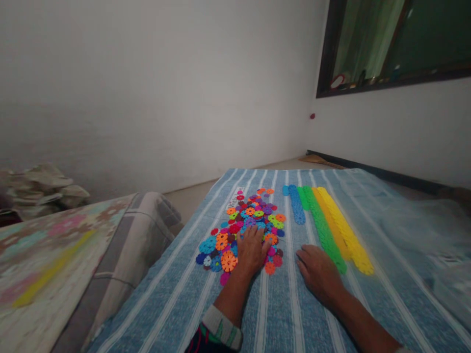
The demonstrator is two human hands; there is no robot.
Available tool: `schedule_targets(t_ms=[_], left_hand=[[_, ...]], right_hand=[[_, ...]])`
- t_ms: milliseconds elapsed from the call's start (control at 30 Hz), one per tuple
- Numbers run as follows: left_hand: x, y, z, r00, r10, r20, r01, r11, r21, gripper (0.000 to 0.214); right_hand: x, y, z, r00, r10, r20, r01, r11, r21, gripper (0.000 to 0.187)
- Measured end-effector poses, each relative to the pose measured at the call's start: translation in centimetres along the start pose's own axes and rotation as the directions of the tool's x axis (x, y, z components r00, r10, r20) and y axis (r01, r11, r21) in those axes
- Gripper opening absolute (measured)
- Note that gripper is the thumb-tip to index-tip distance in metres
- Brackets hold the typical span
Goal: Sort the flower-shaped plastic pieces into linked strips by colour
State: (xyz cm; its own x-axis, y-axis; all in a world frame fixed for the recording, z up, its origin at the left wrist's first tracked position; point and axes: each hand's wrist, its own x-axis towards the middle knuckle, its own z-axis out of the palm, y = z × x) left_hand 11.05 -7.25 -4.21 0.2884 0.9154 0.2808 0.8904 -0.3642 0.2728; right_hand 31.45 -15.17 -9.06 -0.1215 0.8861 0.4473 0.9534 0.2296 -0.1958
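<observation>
My left hand (252, 250) lies over a mixed pile of notched plastic flower discs (241, 228), with its fingers spread and touching the discs. Orange, blue, red, purple and lime pieces show around it. To the right, my right hand (319, 268) rests on the striped cloth with its fingers loosely bent; nothing shows in it. Beyond that hand run sorted rows of overlapping discs: a short blue row (296, 205), a long green row (324, 230), an orange-yellow row (332, 223) and a yellow row (348, 230).
A blue and white striped cloth (176, 304) covers the table. Clear plastic bags (415, 225) lie at the right edge. To the left stands another covered surface (121, 260) with a flowered cloth. A printed paper strip (234, 198) lies behind the pile.
</observation>
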Motion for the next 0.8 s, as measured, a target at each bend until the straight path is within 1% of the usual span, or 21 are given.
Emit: schedule_targets(t_ms=[200,400,500,600,800], left_hand=[[-0.1,-0.2,-1.0,0.999,-0.037,-0.027,0.037,0.999,0.025,0.025],[0.3,-1.2,-1.7,0.992,-0.122,-0.014,0.123,0.990,0.076,0.016],[0.5,-1.7,-2.0,0.986,-0.166,-0.008,0.166,0.982,0.092,0.017],[0.7,-2.1,-2.2,0.980,-0.197,-0.029,0.198,0.975,0.096,0.019],[0.8,-2.2,-2.3,0.978,-0.204,-0.053,0.209,0.969,0.130,0.024]], right_hand=[[-0.1,0.1,-0.1,1.000,-0.007,0.008,0.008,1.000,-0.001,0.015],[-0.1,0.0,-0.3,1.000,-0.007,0.006,0.007,1.000,-0.002,0.015],[-0.1,0.0,-0.3,1.000,-0.009,0.007,0.009,1.000,-0.016,0.017],[-0.1,0.0,-0.4,1.000,-0.008,0.015,0.008,1.000,-0.015,0.016],[0.0,0.0,-0.3,1.000,-0.010,-0.014,0.010,1.000,0.006,0.015]])
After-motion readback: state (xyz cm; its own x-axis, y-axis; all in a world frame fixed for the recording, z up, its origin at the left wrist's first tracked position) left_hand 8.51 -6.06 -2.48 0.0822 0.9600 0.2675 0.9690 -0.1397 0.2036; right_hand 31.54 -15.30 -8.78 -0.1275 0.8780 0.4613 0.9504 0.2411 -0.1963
